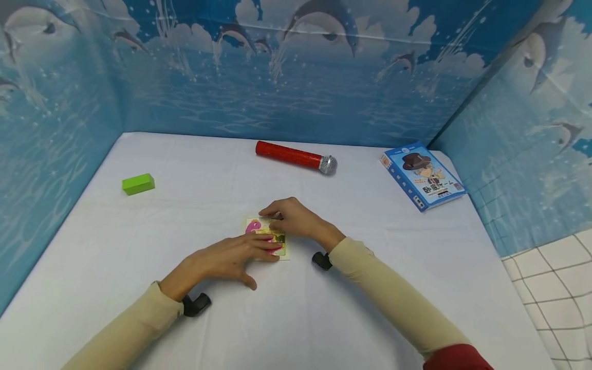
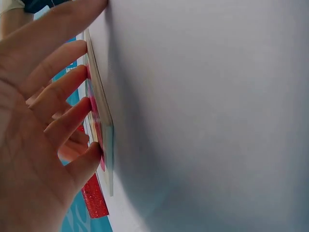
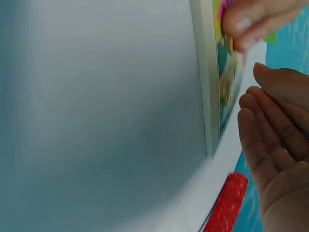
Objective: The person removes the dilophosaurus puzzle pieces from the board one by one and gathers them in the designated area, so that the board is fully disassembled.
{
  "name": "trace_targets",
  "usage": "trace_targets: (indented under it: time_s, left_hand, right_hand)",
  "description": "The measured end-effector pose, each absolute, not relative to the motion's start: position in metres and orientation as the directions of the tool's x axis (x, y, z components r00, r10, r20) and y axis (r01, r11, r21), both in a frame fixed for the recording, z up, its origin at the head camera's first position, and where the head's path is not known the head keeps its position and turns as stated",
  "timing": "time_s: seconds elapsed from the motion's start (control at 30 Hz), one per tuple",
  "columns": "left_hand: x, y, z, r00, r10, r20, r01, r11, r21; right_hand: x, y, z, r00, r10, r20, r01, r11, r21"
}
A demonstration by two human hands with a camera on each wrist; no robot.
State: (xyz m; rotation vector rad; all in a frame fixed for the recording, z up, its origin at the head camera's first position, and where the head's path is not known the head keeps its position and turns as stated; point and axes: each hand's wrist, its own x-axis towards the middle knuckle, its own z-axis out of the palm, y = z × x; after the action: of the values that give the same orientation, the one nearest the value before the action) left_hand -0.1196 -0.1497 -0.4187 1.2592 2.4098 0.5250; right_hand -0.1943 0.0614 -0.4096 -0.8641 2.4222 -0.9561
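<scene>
Head view: at mid-table, between the hands, a small cartoon picture board (image 1: 258,225) with a pink figure, flat on the white cloth (image 1: 194,159). From the left hand (image 1: 226,259), ahead and to the right; from the right hand (image 1: 299,221), to the left. Nearer of the two: the left, fingers stretched across the lower part, thumb spread clear, grasping nothing. Right thumb and fingers bent at the upper right corner. Covered by both hands: much of the picture; outline roughly square, so no long axis to make out. Farther off, a red glitter microphone (image 1: 291,154), a blue game box (image 1: 423,177) and a lime-green block (image 1: 138,184).

Left wrist view: board almost edge-on, left fingertips seemingly touching the face near the edge, thumb away, nothing gripped. Right fingers mostly hidden behind; of the microphone, only a stretch of red handle.

Right wrist view: board again nearly edge-on, cut off at the top. Right fingers loosely bent, released by the look of it, with nothing visible between thumb and fingertips; a pale strip between them and the board. Left fingertips over the face, blurred.
</scene>
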Motion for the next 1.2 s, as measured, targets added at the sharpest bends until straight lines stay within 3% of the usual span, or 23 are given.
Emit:
trace_targets:
  time_s: [0.2,0.53,0.77,1.2]
  left_hand:
    - [-0.118,-0.15,-0.415,-0.545,0.817,-0.185,0.663,0.556,0.502]
    - [-0.117,-0.151,-0.413,-0.527,0.828,-0.193,0.656,0.54,0.528]
    - [-0.119,-0.151,-0.414,-0.52,0.834,-0.184,0.663,0.53,0.529]
    - [-0.121,-0.151,-0.416,-0.495,0.856,-0.147,0.694,0.491,0.527]
  right_hand:
    - [-0.195,0.041,-0.411,-0.708,-0.694,-0.132,-0.439,0.579,-0.687]
    - [-0.192,0.031,-0.413,-0.744,-0.656,-0.125,-0.455,0.635,-0.624]
    - [-0.196,0.024,-0.41,-0.733,-0.657,-0.176,-0.447,0.66,-0.603]
    - [-0.201,0.019,-0.41,-0.721,-0.653,-0.23,-0.398,0.663,-0.635]
